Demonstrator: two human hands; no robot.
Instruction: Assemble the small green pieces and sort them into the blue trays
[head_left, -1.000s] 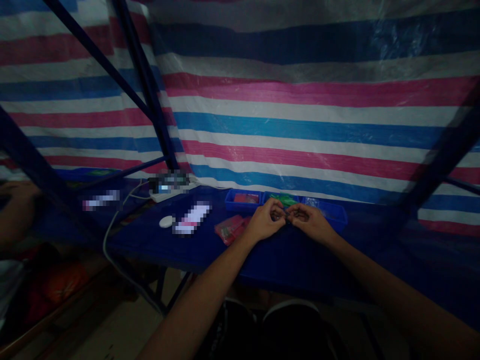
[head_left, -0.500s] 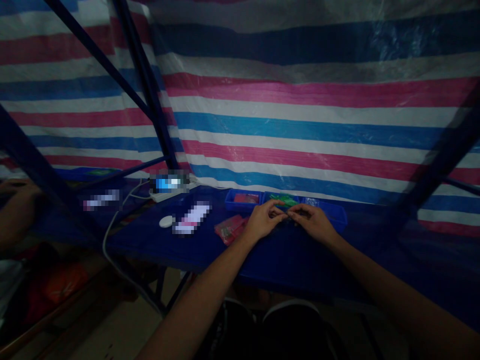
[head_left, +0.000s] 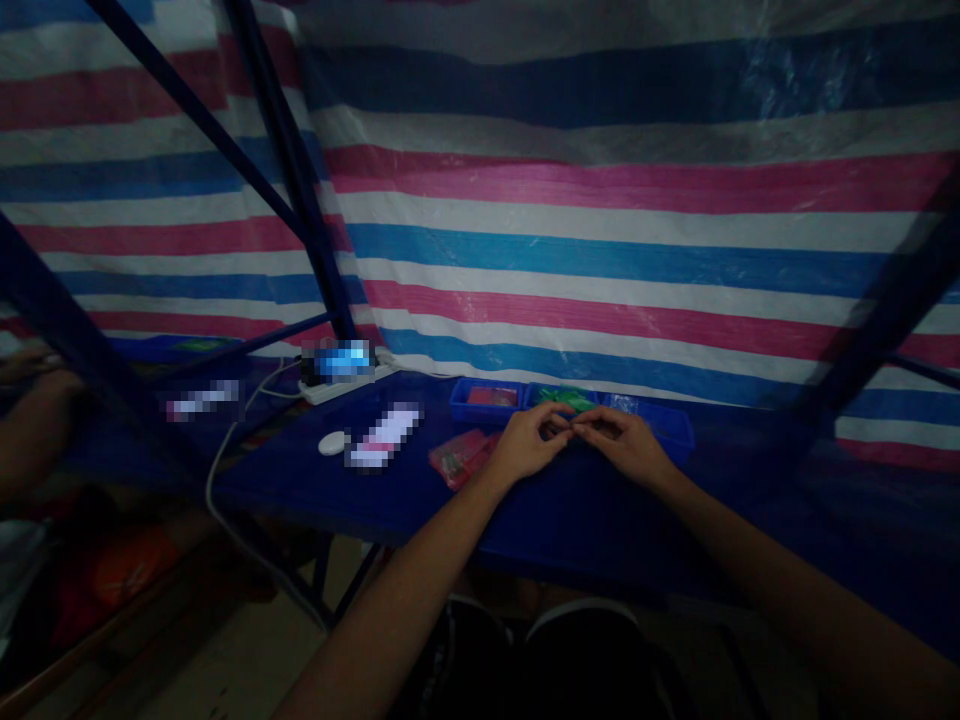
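Note:
My left hand (head_left: 527, 443) and my right hand (head_left: 626, 443) meet fingertip to fingertip over the dark blue table (head_left: 570, 520), both pinched on a tiny item too small and dark to name. Just behind them stands a row of small blue trays (head_left: 675, 425), one with red contents (head_left: 491, 396) and one with green contents (head_left: 566, 398). A red packet (head_left: 457, 458) lies on the table left of my left hand.
A white round object (head_left: 331, 443) and a white power strip (head_left: 341, 388) with a cable (head_left: 217, 480) lie at the left. Blue frame bars (head_left: 289, 170) rise at left. Another person's hand (head_left: 30, 400) shows at the far left. A striped tarp (head_left: 600, 200) hangs behind.
My hands have stayed together at the same spot, with only slight finger movement. The other person's hand at the far left has shifted a little.

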